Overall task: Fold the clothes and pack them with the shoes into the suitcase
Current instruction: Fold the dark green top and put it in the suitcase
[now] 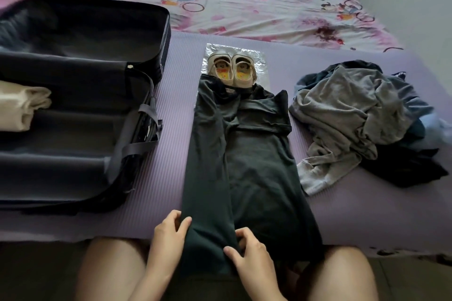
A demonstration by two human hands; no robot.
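The dark green garment [244, 166] lies lengthwise on the purple mat [342, 208] over the bed, its left side already turned in as a long strip and one sleeve laid across the chest. The left hand [168, 239] pinches the near end of that strip at its outer edge. The right hand [249, 252] grips the same end from the inner side, fingers curled into the cloth.

The step in hand looks like squaring this long fold. It would go best with the strip pulled taut toward the body, its edge kept straight up to the collar, and the right side then matched to it.

The garment's far end touches the shoes [231, 68], which stand on a plastic bag [259, 61] and could snag the collar. The open suitcase [73, 168] sits just to the left with a cream folded cloth [22, 105] inside. A loose pile of clothes [354, 117], grey on top, crowds the right edge.
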